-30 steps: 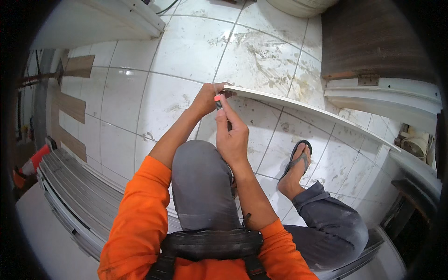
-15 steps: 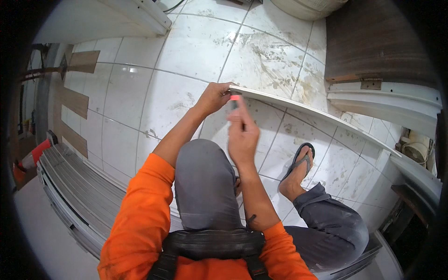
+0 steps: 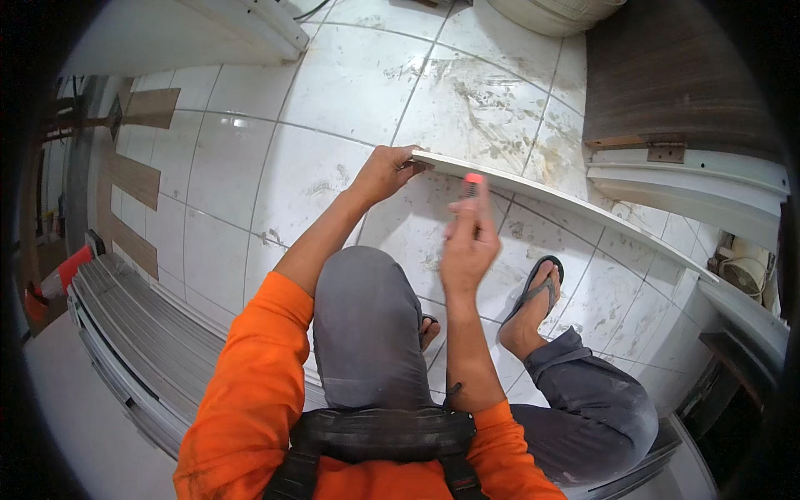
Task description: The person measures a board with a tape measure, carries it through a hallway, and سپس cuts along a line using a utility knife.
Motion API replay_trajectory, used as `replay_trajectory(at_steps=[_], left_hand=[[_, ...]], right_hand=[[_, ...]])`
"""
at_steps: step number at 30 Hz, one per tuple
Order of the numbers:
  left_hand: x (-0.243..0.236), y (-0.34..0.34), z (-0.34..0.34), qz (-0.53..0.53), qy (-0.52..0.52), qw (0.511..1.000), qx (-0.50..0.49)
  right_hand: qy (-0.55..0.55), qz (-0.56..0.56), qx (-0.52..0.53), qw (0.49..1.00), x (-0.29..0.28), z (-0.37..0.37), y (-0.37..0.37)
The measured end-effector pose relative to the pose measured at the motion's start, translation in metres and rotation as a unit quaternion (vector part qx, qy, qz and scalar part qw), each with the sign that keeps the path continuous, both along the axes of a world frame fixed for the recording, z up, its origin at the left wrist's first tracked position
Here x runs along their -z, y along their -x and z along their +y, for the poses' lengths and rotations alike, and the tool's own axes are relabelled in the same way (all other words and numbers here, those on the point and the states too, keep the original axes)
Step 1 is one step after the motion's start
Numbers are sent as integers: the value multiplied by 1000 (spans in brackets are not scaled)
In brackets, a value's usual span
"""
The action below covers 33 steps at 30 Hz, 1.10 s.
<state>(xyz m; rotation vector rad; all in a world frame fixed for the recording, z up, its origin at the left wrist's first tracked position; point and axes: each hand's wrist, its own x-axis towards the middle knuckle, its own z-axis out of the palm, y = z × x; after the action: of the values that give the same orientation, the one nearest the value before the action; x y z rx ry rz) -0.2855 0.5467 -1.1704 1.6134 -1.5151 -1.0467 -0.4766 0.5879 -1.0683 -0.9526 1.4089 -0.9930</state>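
A long, thin white panel [image 3: 567,197] stretches from the middle of the view to the far right, its narrow edge upward. My left hand [image 3: 386,173] is closed on its left end, thumb and fingers pinching the corner. Just right of there, my right hand [image 3: 469,257] is closed round a slim hand tool [image 3: 474,181] with a red end and a dark ribbed part. The tool points away from me, close by the panel's near side. Motion blur hides its exact kind and whether it touches the panel.
Dirty white floor tiles [image 3: 350,79] surround the panel. A dark wooden panel [image 3: 667,75] stands at the far right, a whitish round container [image 3: 557,10] at the top. Grey ribbed strips [image 3: 150,325] lie at my left. My sandalled foot [image 3: 537,296] rests near the panel.
My right hand and the red-ended tool have moved right along the panel, away from my left hand. My left hand still grips the panel's end.
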Motion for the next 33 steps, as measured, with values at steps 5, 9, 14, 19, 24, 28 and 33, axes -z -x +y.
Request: replay_trajectory(at_steps=[5,9,14,19,24,28,33], left_hand=[[3,7,-6,6,30,999,9],[9,4,-4,-34,43,998,26],[8,2,-1,-3,-7,1000,8],[1,8,-8,15,-8,1000,19],[8,0,-3,59,-12,998,25],[0,5,-3,-12,-38,999,13],[-6,13,-7,-6,-7,1000,9]], right_hand=[[50,76,19,996,16,4,-10],[49,62,-135,988,8,6,-32],[44,13,-3,999,-5,-2,-1],[59,90,14,994,18,7,-8],[28,46,-192,980,2,8,-30],[5,-36,-63,997,-6,2,7],[48,44,-2,998,7,-4,24]])
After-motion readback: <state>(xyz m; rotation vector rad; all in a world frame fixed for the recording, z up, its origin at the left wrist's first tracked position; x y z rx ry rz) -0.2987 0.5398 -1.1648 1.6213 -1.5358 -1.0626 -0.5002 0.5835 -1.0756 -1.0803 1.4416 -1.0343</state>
